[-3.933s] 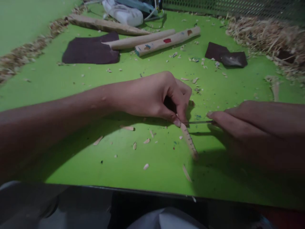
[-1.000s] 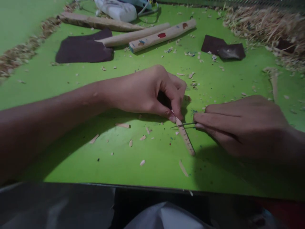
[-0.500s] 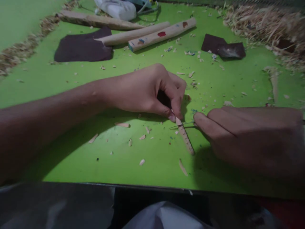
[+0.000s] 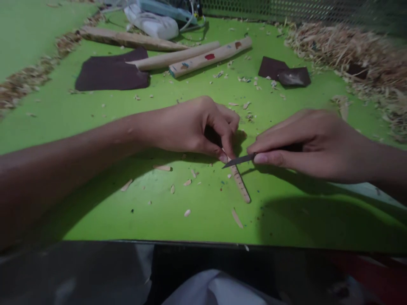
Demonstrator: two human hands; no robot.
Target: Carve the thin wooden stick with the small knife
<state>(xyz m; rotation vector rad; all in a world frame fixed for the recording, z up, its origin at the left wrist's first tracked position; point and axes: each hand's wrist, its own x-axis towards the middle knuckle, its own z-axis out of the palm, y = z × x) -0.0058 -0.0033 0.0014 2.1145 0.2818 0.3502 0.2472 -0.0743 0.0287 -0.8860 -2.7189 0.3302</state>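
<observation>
Between thumb and forefinger, my left hand (image 4: 208, 129) pinches the upper end of a thin wooden stick (image 4: 240, 184) on the green table. Short dark marks run along the stick, and its lower end points toward the front edge. My right hand (image 4: 295, 142) is closed around a small knife (image 4: 238, 160), whose handle is mostly hidden by the fingers. The dark blade lies across the stick just below my left fingertips, its tip pointing left. Whether the edge touches the wood I cannot tell. Pale wood chips (image 4: 187, 212) are scattered around the stick.
Farther back lie dark sandpaper (image 4: 111, 72), two round wooden rods (image 4: 210, 59), a longer rough stick (image 4: 130, 40) and a white device with cables (image 4: 152, 23). Smaller sandpaper pieces (image 4: 294, 77) lie right of them. Heaped shavings (image 4: 359, 51) fill the back right. The table edge (image 4: 152, 242) runs in front.
My right hand has turned and risen, so the blade now shows its flat side across the stick. My left hand still pinches the stick. The whole view has shifted slightly.
</observation>
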